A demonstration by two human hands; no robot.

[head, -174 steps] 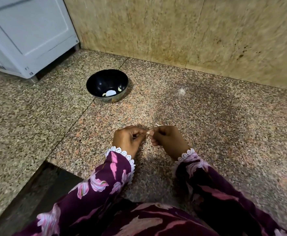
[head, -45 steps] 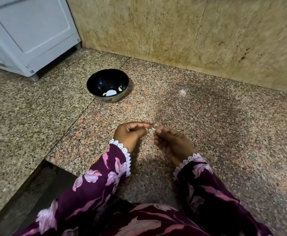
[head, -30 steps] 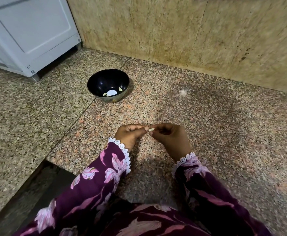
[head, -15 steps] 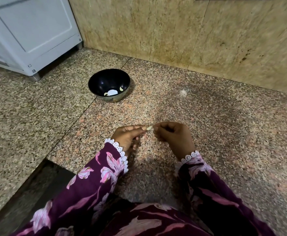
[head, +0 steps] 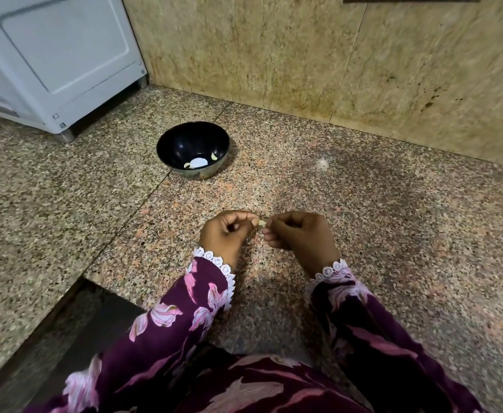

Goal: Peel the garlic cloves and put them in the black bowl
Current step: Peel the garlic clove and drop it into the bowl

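Your two hands meet over the granite floor, pinching one garlic clove between them.

Your left hand [head: 225, 234] and right hand [head: 299, 234] are both curled, fingers [head: 269, 226] nearly touching, with the pale garlic clove [head: 261, 223] held between the tips (too small to tell whether it is peeled). The black bowl [head: 193, 149] stands well apart ahead of your hands on the speckled floor [head: 393, 234], with two small peeled cloves [head: 214, 156] and a white patch inside it. A white appliance [head: 53, 55] sits at the far left against the beige stone wall [head: 274, 55]. Your floral purple sleeves [head: 184, 317] with lace cuffs fill the lower frame.
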